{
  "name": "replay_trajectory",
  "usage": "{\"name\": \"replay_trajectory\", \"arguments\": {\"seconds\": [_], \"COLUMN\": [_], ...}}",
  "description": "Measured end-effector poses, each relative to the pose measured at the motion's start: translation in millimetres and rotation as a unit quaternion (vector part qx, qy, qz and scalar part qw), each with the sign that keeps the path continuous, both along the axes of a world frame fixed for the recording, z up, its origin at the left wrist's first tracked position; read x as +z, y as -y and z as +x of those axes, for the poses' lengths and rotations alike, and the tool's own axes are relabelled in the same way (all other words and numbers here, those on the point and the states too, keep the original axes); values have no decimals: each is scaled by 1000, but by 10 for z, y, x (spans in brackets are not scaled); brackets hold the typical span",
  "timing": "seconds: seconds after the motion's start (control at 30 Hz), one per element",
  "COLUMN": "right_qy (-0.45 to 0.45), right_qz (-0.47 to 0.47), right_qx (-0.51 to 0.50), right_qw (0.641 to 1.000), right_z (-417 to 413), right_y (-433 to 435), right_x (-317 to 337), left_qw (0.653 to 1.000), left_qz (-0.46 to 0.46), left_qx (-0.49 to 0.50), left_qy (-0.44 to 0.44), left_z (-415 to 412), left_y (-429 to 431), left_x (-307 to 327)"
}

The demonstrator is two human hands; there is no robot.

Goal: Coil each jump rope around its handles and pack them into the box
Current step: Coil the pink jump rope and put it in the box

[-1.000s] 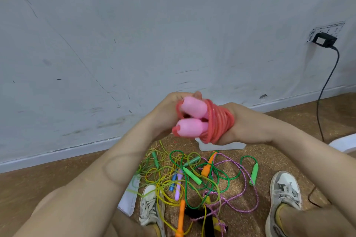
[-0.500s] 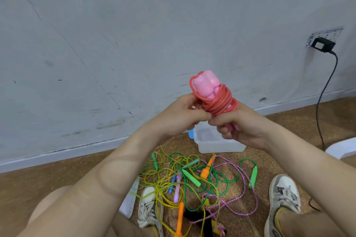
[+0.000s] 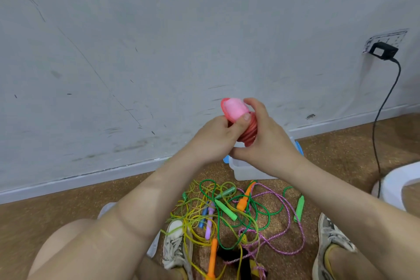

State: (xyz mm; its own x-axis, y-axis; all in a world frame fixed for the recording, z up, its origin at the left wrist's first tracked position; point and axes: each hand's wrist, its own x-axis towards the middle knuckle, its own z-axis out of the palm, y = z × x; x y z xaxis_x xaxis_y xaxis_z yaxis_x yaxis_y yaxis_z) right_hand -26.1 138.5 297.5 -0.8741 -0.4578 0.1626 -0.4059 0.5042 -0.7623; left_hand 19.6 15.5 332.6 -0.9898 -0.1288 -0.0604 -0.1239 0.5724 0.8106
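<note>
Gripping the coiled pink jump rope (image 3: 250,134), its handles (image 3: 235,109) tilted up toward the wall (image 3: 159,52), the left hand (image 3: 214,141) and right hand (image 3: 268,145) hold it in mid-air above the box (image 3: 247,173) on the floor (image 3: 341,157), which lies nearer the right hand.

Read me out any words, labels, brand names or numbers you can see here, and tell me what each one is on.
Nothing here can be read.
Wall plate behind the black plug: dark specks, too blurred to tell whether they are writing.
Pink jump rope, box, left shoe, right shoe: no lettering shows.
</note>
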Motion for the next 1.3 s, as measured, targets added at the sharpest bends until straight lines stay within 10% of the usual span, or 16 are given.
{"name": "replay_trajectory", "arguments": {"seconds": [0.27,0.53,0.83,0.97,1.17,1.3], "right_qy": [256,346,424,450,471,488], "right_qz": [-202,-208,-268,-284,-327,-336], "right_qx": [-24,36,57,65,78,85], "right_qw": [945,914,863,844,816,801], "right_z": [-118,-184,-195,-165,-117,-79], "right_y": [-70,-162,-197,-199,-176,-145], "right_x": [67,86,117,117,119,131], "left_qw": [971,938,815,859,964,926], "left_qz": [-197,-242,-422,-378,-36,-190], "left_qx": [-9,-112,-124,-88,47,30], "left_qy": [-138,-222,-376,-335,-257,-325], "left_z": [77,51,-2,5,-54,-49], "left_y": [75,206,193,141,203,300], "left_x": [116,71,54,53,59,24]}}
